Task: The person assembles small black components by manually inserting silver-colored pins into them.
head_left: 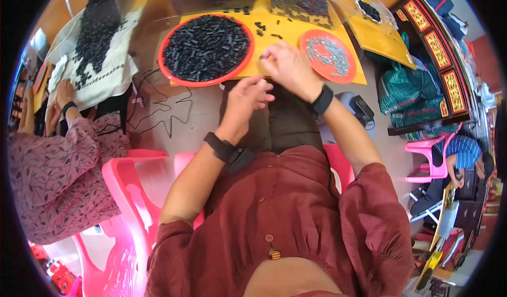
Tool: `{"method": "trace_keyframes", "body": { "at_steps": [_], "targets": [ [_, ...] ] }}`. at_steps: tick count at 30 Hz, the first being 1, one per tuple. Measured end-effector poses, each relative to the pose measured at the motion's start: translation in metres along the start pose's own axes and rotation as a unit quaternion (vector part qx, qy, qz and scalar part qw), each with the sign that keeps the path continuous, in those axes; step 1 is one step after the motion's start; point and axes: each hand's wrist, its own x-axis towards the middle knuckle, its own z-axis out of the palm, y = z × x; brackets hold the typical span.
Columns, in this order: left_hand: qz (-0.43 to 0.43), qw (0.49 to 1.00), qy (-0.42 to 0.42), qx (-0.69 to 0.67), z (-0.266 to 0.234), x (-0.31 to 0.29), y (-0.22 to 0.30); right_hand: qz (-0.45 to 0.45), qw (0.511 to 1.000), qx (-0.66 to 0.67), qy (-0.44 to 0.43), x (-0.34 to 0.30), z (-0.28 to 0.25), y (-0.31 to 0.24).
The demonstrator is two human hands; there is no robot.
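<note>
My left hand (247, 100) is raised over my lap at the table's near edge, fingers curled with the tips together; whatever lies between them is too small to make out. Slightly higher and to the right, my right hand (290, 69) pinches a small black piece (263, 58) between thumb and finger. To the left of both hands, a round red tray (206, 83) is heaped with short black pieces (206, 46). An orange-red plate (338, 78) beside my right hand carries small silvery metal parts (338, 59). A few loose black pieces (260, 27) lie between tray and plate.
Clear bins (301, 6) with black pieces stand at the back of the yellow table (362, 78). On the left, a co-worker's hand (64, 92) rests near a cloth (113, 75) covered with black pieces. Pink chairs (137, 202) stand nearby; green bags (406, 88) sit at right.
</note>
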Motion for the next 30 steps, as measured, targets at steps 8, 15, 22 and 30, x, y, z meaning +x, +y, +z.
{"method": "trace_keyframes", "body": {
  "at_steps": [8, 15, 22, 30],
  "targets": [
    [-0.048, 0.993, -0.018, -0.106, -0.005, 0.006, -0.013, -0.013, 0.997, 0.068, -0.026, -0.052, -0.016, -0.025],
    [-0.089, 0.992, -0.005, -0.094, -0.008, 0.002, -0.009, 0.019, 0.998, 0.060, 0.012, -0.033, -0.053, 0.067],
    [-0.119, 0.987, -0.035, -0.106, -0.006, 0.005, -0.007, 0.132, 0.985, -0.058, -0.095, -0.024, -0.078, 0.196],
    [-0.114, 0.981, -0.052, -0.147, -0.010, 0.006, -0.008, 0.110, 0.982, -0.056, -0.141, -0.008, -0.054, 0.201]
  ]
}}
